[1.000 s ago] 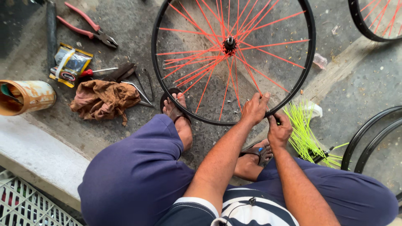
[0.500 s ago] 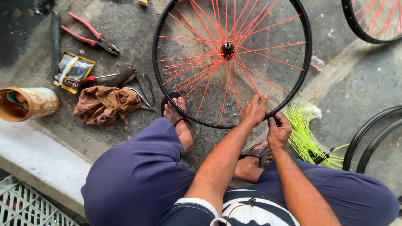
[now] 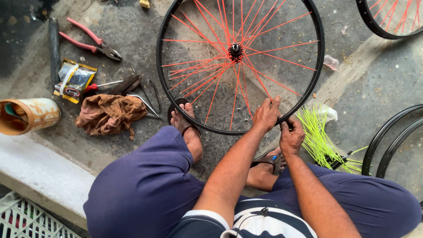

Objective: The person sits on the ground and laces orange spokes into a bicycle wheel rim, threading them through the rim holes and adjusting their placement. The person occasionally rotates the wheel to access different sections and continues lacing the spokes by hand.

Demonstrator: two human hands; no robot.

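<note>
left hand fingers pinch a red spoke at the black rim; right hand fingers grip the rim edge, apparently fitting spokes.

A rough grey concrete floor carries a black wheel rim with red spokes just beyond the fingers. Right of them lies a bundle of yellow-green spokes; far left, pink-handled pliers, a brown rag, a packet and what may be a rusty can.
</note>
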